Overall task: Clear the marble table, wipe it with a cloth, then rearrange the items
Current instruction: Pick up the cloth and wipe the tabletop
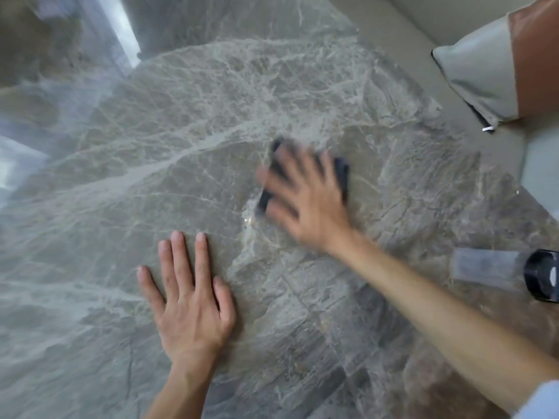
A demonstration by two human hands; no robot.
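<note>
The grey-brown veined marble table [187, 140] fills most of the view. My left hand [187, 300] lies flat on it near the front, fingers straight and spread. My right hand [305, 195], blurred by motion, presses with spread fingers on a dark cloth [343, 173] at the table's middle right. The cloth shows only at its edges around my fingers; the rest is hidden under my palm.
A clear bottle with a black cap [508, 272] lies on its side at the table's right edge. A beige and brown cushion [484, 71] rests on a pale sofa [408, 34] beyond the table at the upper right. Glossy floor shows at the left.
</note>
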